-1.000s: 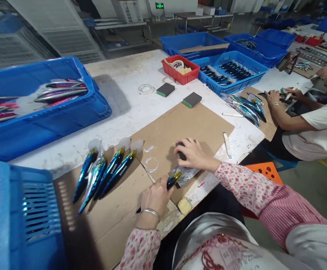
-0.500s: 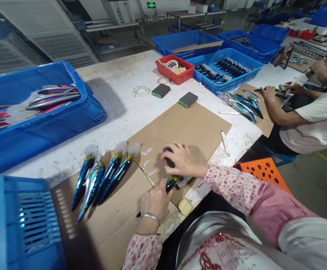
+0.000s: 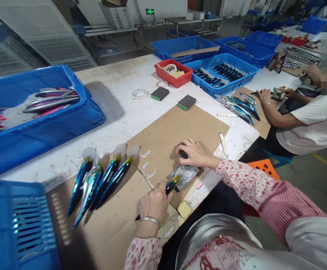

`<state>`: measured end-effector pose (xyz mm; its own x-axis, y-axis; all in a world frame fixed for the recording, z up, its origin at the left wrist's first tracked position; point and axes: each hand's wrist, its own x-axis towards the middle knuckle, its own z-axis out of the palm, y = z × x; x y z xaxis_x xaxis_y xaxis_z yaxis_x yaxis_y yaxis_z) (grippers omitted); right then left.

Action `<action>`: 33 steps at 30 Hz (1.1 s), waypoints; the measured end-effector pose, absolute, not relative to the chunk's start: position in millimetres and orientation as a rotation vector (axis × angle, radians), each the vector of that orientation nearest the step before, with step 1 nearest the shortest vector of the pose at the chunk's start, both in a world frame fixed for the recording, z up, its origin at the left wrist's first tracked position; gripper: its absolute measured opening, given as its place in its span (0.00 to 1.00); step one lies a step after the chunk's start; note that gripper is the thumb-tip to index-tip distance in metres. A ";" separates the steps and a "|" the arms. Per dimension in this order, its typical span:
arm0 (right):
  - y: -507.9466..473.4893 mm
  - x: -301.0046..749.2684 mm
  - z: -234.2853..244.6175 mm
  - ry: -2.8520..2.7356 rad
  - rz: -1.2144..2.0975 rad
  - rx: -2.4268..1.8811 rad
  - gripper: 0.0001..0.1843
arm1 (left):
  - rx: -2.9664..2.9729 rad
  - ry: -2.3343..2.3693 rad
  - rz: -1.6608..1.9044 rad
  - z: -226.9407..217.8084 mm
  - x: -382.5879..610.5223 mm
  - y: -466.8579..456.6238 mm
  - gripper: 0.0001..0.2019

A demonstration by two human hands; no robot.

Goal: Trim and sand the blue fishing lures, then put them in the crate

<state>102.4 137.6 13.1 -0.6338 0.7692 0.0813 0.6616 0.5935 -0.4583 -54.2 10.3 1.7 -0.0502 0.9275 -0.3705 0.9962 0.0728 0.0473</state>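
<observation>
My left hand (image 3: 154, 204) is closed around a blue-black fishing lure (image 3: 171, 185), whose yellowish end with a clear lip sticks out toward the right. The lure's lip end lies over a small grey sheet (image 3: 190, 177) near the table edge. Just above that sheet, my right hand (image 3: 196, 154) grips a dark sanding block (image 3: 183, 153), mostly covered by the fingers and apart from the lure. Several finished-looking blue lures (image 3: 117, 177) lie side by side on the cardboard (image 3: 118, 225) to the left. A thin pointed tool (image 3: 144, 175) rests beyond my left hand.
Blue crates (image 3: 91, 116) holding pink and silver lures stand at left. Two sanding blocks (image 3: 187, 102), a tape roll (image 3: 140, 93) and a red bin (image 3: 180, 79) sit farther back. At right, a co-worker (image 3: 306, 120) handles things beside more lures (image 3: 240, 108).
My right hand, with the sanding block, has moved right and away from the lure's end, uncovering the lip and the grey sheet. My left hand keeps its hold on the lure.
</observation>
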 end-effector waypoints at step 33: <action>127.1 111.7 10.9 -2.272 0.538 -1.469 0.12 | 1.704 1.951 0.400 -9.5 -27.5 -11.6 0.21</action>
<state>111.7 127.1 10.9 -0.3813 0.9182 0.1076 0.7725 0.3803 -0.5085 -27.5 -11.6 -9.5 -0.0779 0.9796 -0.1854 0.8277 0.1672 0.5356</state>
